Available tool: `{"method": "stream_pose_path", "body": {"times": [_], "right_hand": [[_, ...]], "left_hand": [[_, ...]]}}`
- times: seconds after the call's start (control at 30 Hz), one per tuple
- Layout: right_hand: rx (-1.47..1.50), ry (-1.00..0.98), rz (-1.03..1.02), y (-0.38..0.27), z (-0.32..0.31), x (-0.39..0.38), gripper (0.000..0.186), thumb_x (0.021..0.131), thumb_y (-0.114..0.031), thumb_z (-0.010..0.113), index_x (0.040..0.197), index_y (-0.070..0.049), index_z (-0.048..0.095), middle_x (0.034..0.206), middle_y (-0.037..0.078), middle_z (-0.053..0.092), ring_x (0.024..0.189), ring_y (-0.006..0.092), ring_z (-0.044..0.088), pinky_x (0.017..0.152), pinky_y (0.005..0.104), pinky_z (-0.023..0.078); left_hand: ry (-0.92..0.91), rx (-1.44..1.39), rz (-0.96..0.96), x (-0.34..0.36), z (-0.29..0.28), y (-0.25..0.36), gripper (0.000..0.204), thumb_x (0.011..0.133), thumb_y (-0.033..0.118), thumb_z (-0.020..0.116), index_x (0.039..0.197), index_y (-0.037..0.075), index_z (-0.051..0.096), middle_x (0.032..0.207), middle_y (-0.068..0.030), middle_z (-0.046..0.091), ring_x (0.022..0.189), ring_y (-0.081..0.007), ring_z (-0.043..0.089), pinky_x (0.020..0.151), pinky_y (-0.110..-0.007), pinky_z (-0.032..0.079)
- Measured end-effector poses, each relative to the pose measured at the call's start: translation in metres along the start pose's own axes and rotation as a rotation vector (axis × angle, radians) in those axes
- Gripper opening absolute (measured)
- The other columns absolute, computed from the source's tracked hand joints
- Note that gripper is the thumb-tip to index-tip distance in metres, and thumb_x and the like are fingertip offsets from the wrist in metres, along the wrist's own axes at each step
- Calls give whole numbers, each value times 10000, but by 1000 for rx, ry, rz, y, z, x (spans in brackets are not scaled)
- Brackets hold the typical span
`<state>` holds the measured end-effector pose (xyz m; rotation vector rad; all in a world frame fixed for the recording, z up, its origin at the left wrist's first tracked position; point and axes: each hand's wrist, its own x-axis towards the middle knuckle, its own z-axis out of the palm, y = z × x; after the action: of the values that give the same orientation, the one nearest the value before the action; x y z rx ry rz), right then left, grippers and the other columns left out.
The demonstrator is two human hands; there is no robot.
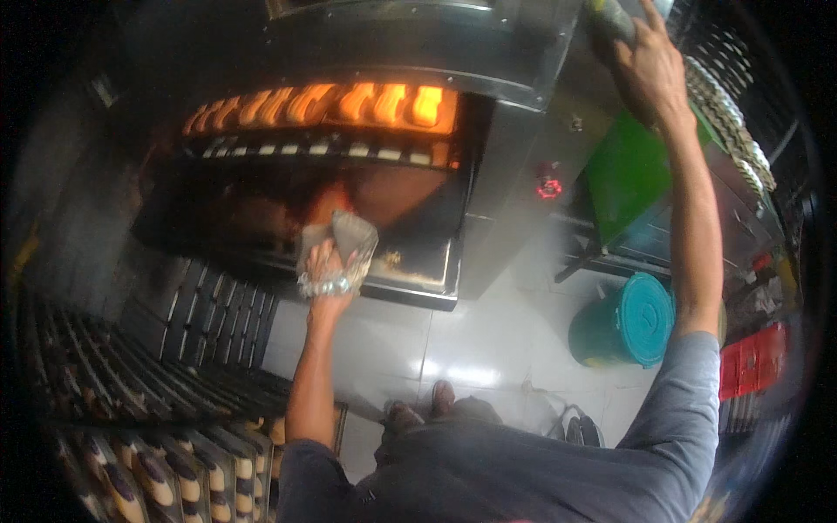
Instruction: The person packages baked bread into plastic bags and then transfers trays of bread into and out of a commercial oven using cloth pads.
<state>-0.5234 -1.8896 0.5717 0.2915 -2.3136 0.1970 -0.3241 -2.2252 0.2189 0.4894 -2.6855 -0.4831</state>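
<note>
My left hand (324, 263) is closed on a folded grey cloth (355, 234), which partly covers the fingers. It is at the front of the open oven (453, 253), over the lower ledge. Whether the cloth grips anything beneath it is hidden. Inside the oven, a row of bread pieces (391, 103) glows orange under the light, with a row of small pale pieces below. At the upper right my right hand (652, 74) is raised, its fingers around a grey rounded thing (615, 19) with a yellowish end, beside the oven's metal front.
Racks of trays with bread (187, 475) stand at the lower left. To the right are a teal lidded bucket (645, 321), a green-sided metal cabinet (623, 179) and a red crate (751, 359). A red valve knob (548, 188) sits beside the oven. The floor (475, 349) is tiled white.
</note>
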Motion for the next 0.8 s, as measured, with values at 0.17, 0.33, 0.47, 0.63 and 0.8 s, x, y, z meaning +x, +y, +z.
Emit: {"method": "stream_pose_path", "body": {"times": [0.17,0.33,0.47,0.63,0.8], "right_hand": [[237,178,-135,25,-7,0,435,879,-298,579,1191,6,593,1122,194,640,977,276,649,870,375,485],[1023,-55,-117,-23,41,-97,308,858,-146,602,1125,5,625,940,106,683,901,169,628,803,306,495],[816,-255,-404,-101,114,-219,531,646,-75,738,1155,-27,595,1131,183,627,1020,347,605,900,425,478],[650,-535,-508,-151,159,-294,404,741,-276,717,1045,-20,645,1056,150,635,994,327,554,861,435,435],[610,-623,-329,-172,159,-296,379,744,-238,713,1030,1,645,1001,182,648,918,359,573,828,428,466]], "left_hand": [[75,-525,-262,9,3,-1,481,965,357,465,1269,-15,493,1246,-188,538,1163,-348,478,1014,-440,386],[463,-1579,-609,31,-29,-17,423,1032,322,327,1386,110,416,1357,-79,498,1249,-265,470,1073,-402,383],[371,-1826,-510,100,-25,-43,412,986,442,411,1214,126,546,1176,-55,607,1105,-246,573,958,-424,479],[368,-2064,-674,197,-26,-55,309,986,362,385,865,123,538,786,-36,559,678,-213,561,629,-372,506],[198,-1920,-666,300,31,-180,390,985,419,353,972,67,520,914,-95,595,784,-243,587,725,-396,515]]}}
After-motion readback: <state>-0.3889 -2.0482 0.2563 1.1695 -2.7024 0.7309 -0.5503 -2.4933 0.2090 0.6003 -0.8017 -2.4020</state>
